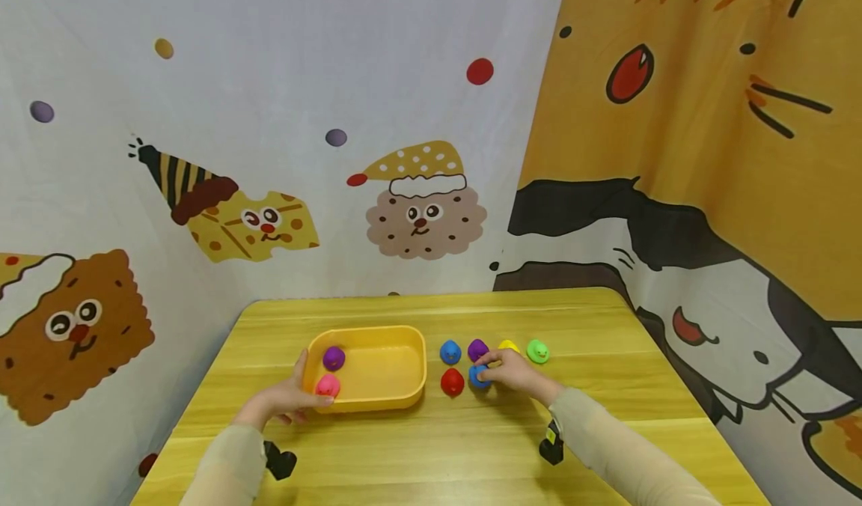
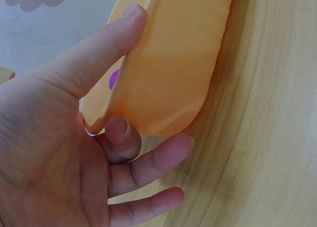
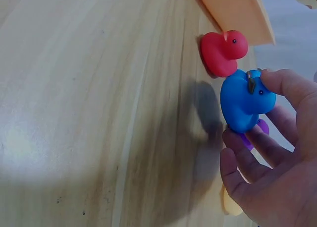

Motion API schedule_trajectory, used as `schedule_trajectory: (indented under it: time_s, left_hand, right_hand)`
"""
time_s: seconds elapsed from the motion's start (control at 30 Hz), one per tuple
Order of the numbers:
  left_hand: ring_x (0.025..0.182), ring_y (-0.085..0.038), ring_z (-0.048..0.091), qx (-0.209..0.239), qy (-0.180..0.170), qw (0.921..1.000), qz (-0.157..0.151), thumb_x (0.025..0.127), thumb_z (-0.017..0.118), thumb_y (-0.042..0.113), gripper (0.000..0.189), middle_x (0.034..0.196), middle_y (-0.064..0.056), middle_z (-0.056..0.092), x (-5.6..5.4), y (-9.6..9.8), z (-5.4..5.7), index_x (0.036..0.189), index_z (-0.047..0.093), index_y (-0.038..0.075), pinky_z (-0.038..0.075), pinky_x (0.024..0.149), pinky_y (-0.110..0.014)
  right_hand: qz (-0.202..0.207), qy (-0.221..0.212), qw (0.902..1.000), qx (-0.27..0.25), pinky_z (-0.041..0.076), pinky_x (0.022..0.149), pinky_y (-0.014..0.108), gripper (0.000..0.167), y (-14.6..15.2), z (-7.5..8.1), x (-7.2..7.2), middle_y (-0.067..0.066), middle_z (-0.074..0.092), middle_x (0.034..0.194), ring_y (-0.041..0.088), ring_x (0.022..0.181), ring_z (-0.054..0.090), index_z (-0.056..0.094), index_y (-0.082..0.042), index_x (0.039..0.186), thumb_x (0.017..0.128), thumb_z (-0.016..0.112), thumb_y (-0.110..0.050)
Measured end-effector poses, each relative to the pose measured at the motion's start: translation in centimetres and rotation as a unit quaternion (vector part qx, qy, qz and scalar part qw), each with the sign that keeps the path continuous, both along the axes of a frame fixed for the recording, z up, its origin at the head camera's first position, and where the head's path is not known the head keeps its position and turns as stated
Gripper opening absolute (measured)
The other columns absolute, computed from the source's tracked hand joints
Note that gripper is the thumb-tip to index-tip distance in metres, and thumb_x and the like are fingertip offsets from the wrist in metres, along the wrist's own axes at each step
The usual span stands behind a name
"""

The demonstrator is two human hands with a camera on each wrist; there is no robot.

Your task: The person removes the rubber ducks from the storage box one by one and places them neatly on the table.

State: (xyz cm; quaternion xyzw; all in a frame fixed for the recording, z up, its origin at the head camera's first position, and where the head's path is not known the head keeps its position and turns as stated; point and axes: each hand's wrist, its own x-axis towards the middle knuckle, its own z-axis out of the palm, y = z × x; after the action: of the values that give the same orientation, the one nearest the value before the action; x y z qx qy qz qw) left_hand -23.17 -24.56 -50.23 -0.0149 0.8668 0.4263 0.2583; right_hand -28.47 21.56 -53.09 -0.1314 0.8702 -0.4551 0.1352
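Observation:
On the table lies a yellow-orange plastic tray (image 1: 380,364), and my left hand (image 1: 279,400) grips its left end, thumb over the rim and the index finger at the corner. Inside the tray are a purple toy duck (image 1: 333,358) and a pink toy duck (image 1: 328,386). My right hand (image 1: 515,371) pinches a blue toy duck (image 3: 242,103) between thumb and fingers. Close beside that duck is a red toy duck (image 1: 453,382). Behind stand another blue duck (image 1: 450,352), a second purple duck (image 1: 477,349), a yellow duck (image 1: 508,346), partly covered by the hand, and a green duck (image 1: 537,351).
The wooden table (image 1: 404,453) reaches back to a cloth wall (image 1: 404,57) printed with cartoon figures. Another printed cloth stands along the right side. The tray's right wall (image 1: 423,375) is near the loose ducks.

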Motion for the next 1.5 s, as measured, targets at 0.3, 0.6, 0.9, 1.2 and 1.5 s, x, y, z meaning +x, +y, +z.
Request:
schedule_trajectory:
  time_s: [0.3, 0.6, 0.9, 1.2, 1.5]
  left_hand:
    - [0.072, -0.030, 0.063, -0.005, 0.003, 0.9999, 0.013, 0.082, 0.078, 0.040, 0.127, 0.125, -0.026, 0.048, 0.1, 0.1, 0.0, 0.150, -0.026, 0.013, 0.047, 0.059, -0.040]
    - [0.070, -0.032, 0.064, -0.009, 0.009, 0.9999, 0.009, 0.082, 0.078, 0.038, 0.126, 0.131, -0.031, 0.041, 0.0, 0.1, 0.0, 0.150, -0.025, 0.012, 0.045, 0.055, -0.036]
    - [0.069, -0.031, 0.063, -0.009, 0.008, 0.9999, 0.010, 0.082, 0.078, 0.039, 0.126, 0.129, -0.030, 0.042, 0.1, 0.1, 0.1, 0.150, -0.025, 0.013, 0.044, 0.055, -0.036]
    - [0.070, -0.031, 0.064, -0.008, 0.006, 0.9999, 0.010, 0.082, 0.078, 0.039, 0.126, 0.133, -0.032, 0.039, 0.1, 0.1, 0.1, 0.149, -0.026, 0.013, 0.046, 0.057, -0.038]
    - [0.068, -0.030, 0.063, -0.007, 0.002, 0.9999, 0.013, 0.081, 0.078, 0.039, 0.127, 0.126, -0.028, 0.044, 0.0, 0.0, -0.1, 0.150, -0.026, 0.015, 0.044, 0.053, -0.034]
  right_hand:
    - [0.021, -0.009, 0.9997, 0.001, 0.050, 0.079, 0.033, 0.024, 0.3, -0.1, 0.2, 0.006, 0.065, 0.108, 0.017, 0.092, 0.059, 0.071, -0.005, 0.107, 0.086, 0.073, -0.017]
    - [0.041, -0.005, 0.9991, -0.006, 0.050, 0.082, 0.036, 0.025, 0.7, -0.2, 0.3, 0.008, 0.066, 0.108, 0.019, 0.095, 0.059, 0.071, -0.002, 0.106, 0.085, 0.073, -0.014]
    - [0.060, -0.004, 0.9982, 0.002, 0.051, 0.081, 0.034, 0.025, 1.0, -0.6, 0.1, 0.008, 0.067, 0.108, 0.017, 0.093, 0.061, 0.071, -0.001, 0.108, 0.086, 0.072, -0.013]
    - [0.072, -0.012, 0.9973, 0.001, 0.051, 0.080, 0.033, 0.027, 1.0, -0.4, 0.3, 0.013, 0.066, 0.109, 0.018, 0.091, 0.061, 0.068, 0.003, 0.111, 0.087, 0.070, -0.010]
    - [0.070, -0.017, 0.9974, -0.003, 0.051, 0.080, 0.032, 0.027, 0.9, -0.2, 0.3, 0.013, 0.066, 0.108, 0.018, 0.092, 0.062, 0.068, 0.004, 0.111, 0.088, 0.069, -0.009]
